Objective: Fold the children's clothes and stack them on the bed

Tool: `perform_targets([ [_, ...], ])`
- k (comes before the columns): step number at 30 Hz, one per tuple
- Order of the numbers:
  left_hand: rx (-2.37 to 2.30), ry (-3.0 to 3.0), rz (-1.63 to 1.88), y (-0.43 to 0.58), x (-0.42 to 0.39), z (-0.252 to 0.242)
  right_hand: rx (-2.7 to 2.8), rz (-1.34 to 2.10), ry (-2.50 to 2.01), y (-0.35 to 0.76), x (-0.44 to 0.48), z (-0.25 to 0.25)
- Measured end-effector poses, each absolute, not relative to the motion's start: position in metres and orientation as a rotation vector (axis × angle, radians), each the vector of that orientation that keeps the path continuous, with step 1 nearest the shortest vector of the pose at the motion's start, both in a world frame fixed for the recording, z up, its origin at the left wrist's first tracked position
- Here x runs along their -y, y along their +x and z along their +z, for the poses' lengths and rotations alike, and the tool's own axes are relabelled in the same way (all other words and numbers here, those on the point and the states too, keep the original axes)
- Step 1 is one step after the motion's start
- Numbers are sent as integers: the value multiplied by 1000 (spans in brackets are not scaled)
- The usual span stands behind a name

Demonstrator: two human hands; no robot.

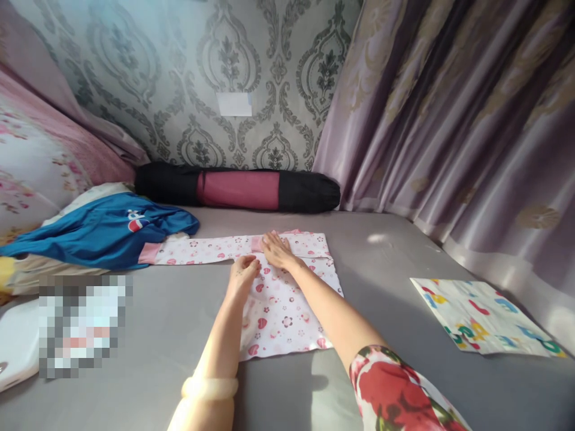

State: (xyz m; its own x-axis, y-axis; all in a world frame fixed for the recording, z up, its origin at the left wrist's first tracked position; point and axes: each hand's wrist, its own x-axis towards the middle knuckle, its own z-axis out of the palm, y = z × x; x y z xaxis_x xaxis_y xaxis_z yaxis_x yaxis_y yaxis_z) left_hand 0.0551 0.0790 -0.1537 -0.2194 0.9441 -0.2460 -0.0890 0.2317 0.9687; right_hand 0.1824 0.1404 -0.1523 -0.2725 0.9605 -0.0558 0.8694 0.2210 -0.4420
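Observation:
A white long-sleeved shirt [287, 317] with pink hearts and flowers lies flat in front of me. One sleeve [202, 250] stretches out to the left and ends in a pink cuff. The other sleeve is folded back across the top, its cuff beside my right hand [277, 249]. That hand rests flat on the folded sleeve, fingers extended. My left hand [245, 270] is at the shirt's left edge, just below the outstretched sleeve, with its fingers curled together on the fabric. Part of the collar area is hidden by my right hand.
A blue garment [103, 224] lies in a pile of clothes at the left, near a white object [20, 341] and a blurred-out patch. A black and dark-red long bag [238, 190] lies along the wall. A folded patterned cloth [485, 317] is at the right, near the curtain [404, 108].

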Motion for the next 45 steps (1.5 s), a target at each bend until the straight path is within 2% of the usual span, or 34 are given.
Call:
perform_targets([
  [5,-1435,908,1208,55,-78,-154,2064,295,-2023,207,-134,-164],
  [22,-1448,925,1182,53,-76,-153,1896,278,-2383,249,-130,-165],
  [33,-1460,913,1183,55,-75,-152,1862,182,-2378,279,-128,-168],
  [39,-1462,916,1175,55,-76,-152,1883,279,-2368,291,-137,-158],
  [45,-1437,938,1190,55,-76,-154,1940,220,-2339,300,-138,-165],
])
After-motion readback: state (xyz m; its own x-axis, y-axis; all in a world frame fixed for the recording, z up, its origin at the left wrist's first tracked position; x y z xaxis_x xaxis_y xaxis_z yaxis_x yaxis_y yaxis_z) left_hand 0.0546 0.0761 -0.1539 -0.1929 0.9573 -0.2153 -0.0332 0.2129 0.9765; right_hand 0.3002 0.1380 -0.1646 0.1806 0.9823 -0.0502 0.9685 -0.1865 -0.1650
